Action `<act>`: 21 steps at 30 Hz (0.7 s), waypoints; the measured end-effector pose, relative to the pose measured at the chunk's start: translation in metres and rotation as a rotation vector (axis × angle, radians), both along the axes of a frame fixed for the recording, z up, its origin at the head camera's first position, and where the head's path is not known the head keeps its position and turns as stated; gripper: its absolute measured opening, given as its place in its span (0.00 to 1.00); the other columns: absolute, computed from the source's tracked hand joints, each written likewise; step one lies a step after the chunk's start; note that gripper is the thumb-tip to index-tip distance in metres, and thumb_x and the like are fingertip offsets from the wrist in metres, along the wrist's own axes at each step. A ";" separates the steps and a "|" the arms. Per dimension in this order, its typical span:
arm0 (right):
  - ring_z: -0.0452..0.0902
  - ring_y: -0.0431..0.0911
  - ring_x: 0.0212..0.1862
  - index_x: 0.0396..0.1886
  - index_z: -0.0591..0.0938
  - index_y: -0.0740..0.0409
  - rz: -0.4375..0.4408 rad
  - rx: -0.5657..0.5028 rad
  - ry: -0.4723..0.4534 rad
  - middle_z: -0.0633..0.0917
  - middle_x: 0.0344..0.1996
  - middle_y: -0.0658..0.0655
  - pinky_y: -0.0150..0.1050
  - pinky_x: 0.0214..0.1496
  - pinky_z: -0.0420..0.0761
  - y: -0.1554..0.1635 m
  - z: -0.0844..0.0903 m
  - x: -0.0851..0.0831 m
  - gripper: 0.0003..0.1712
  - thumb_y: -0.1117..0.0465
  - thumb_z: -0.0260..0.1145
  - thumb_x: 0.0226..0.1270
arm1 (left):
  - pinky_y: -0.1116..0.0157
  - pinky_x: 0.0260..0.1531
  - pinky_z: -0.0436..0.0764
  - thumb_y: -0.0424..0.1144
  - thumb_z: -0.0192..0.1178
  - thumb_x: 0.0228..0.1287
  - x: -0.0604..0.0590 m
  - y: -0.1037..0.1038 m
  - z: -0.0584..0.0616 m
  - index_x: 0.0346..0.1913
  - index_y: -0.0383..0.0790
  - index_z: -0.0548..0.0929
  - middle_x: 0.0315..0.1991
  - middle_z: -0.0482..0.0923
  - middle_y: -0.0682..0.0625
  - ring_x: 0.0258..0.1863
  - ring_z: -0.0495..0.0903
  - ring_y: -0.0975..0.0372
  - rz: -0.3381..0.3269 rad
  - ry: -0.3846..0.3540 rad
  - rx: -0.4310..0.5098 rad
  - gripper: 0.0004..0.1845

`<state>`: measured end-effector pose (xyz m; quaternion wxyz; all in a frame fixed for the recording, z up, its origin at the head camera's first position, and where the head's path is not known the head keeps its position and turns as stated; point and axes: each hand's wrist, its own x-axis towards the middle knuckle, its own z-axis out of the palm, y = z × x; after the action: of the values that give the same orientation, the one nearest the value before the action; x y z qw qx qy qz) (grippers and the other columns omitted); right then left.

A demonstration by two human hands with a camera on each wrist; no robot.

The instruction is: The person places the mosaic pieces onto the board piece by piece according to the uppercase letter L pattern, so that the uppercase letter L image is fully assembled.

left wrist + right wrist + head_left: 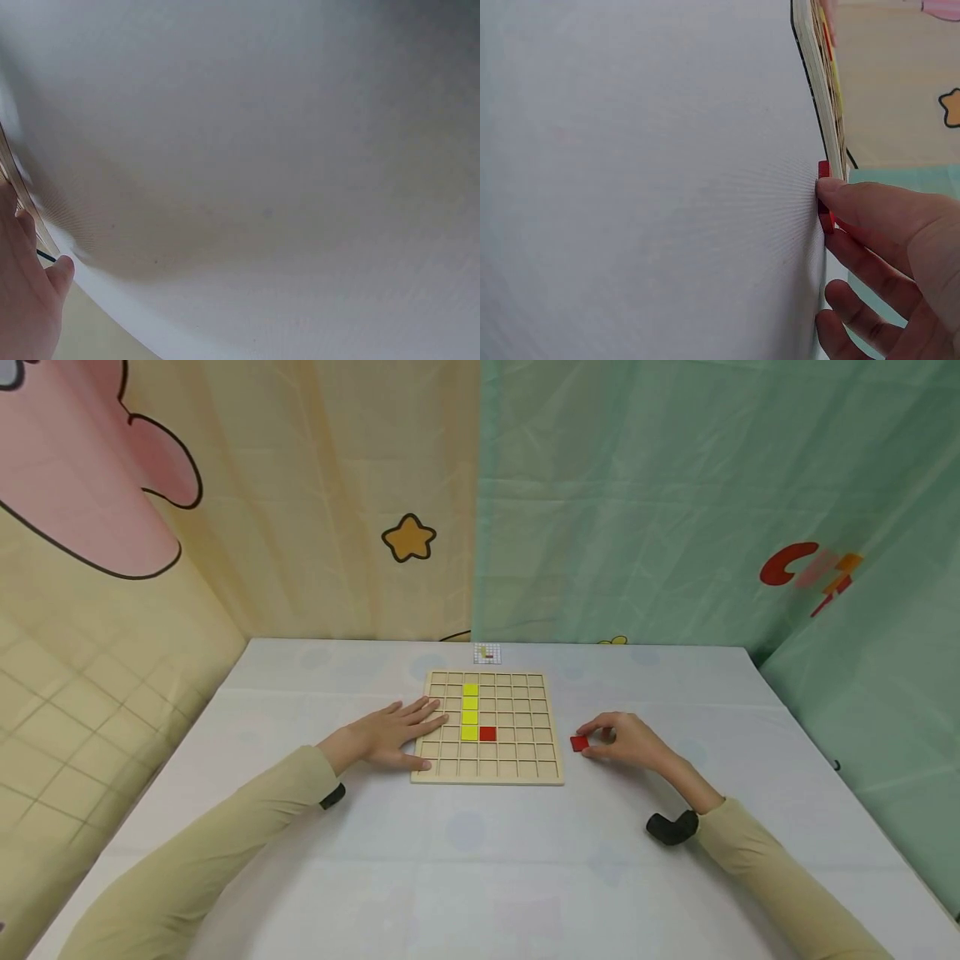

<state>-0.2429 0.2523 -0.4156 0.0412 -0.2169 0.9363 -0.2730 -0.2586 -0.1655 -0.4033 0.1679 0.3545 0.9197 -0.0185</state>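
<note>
A wooden grid board (525, 768) lies on the white table, with a column of yellow square tiles (470, 703) in it. One red tile (487, 734) fills the cell just right of the lowest yellow one. My left hand (393, 735) rests with spread, straight fingers on the board's left edge; in the left wrist view only part of that hand (34, 292) shows. To the right of the board, my right hand (622, 741) pinches a second red tile (579, 743) between thumb and fingers. The right wrist view shows this tile (825, 199) on edge, close to the tabletop.
Behind the board lies a small card (487, 653) printed with a grid and coloured squares. A curtain (300, 510) with cartoon prints hangs along the table's back edge. Black wrist straps (672, 828) sit at the sleeve ends.
</note>
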 end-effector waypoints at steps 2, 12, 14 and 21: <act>0.72 0.41 0.33 0.44 0.87 0.58 0.013 0.006 0.008 0.88 0.39 0.55 0.30 0.33 0.72 0.000 0.000 0.000 0.17 0.60 0.75 0.54 | 0.43 0.73 0.44 0.70 0.44 0.64 0.000 0.000 0.000 0.77 0.54 0.44 0.79 0.34 0.49 0.78 0.33 0.52 0.002 -0.002 -0.002 0.45; 0.72 0.40 0.32 0.42 0.88 0.56 0.020 0.058 0.018 0.87 0.37 0.53 0.31 0.32 0.72 0.003 0.002 0.001 0.14 0.59 0.74 0.55 | 0.44 0.74 0.44 0.71 0.43 0.63 -0.001 0.000 -0.003 0.77 0.55 0.42 0.79 0.33 0.50 0.78 0.33 0.53 0.006 -0.001 -0.017 0.46; 0.72 0.40 0.32 0.41 0.88 0.56 0.016 0.073 0.032 0.87 0.37 0.52 0.31 0.31 0.72 0.002 0.003 0.001 0.13 0.59 0.74 0.54 | 0.44 0.73 0.44 0.71 0.43 0.63 -0.001 0.000 -0.003 0.77 0.55 0.42 0.79 0.33 0.50 0.78 0.33 0.53 0.006 -0.001 -0.018 0.46; 0.72 0.39 0.31 0.39 0.89 0.54 -0.004 0.118 0.085 0.88 0.33 0.49 0.31 0.30 0.72 -0.002 0.003 0.000 0.13 0.57 0.74 0.52 | 0.43 0.73 0.44 0.70 0.44 0.64 -0.001 0.000 -0.002 0.77 0.54 0.43 0.79 0.32 0.49 0.78 0.33 0.52 0.006 -0.002 -0.006 0.45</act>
<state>-0.2425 0.2504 -0.4124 0.0136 -0.2234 0.9522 -0.2080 -0.2598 -0.1659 -0.4054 0.1702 0.3514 0.9204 -0.0205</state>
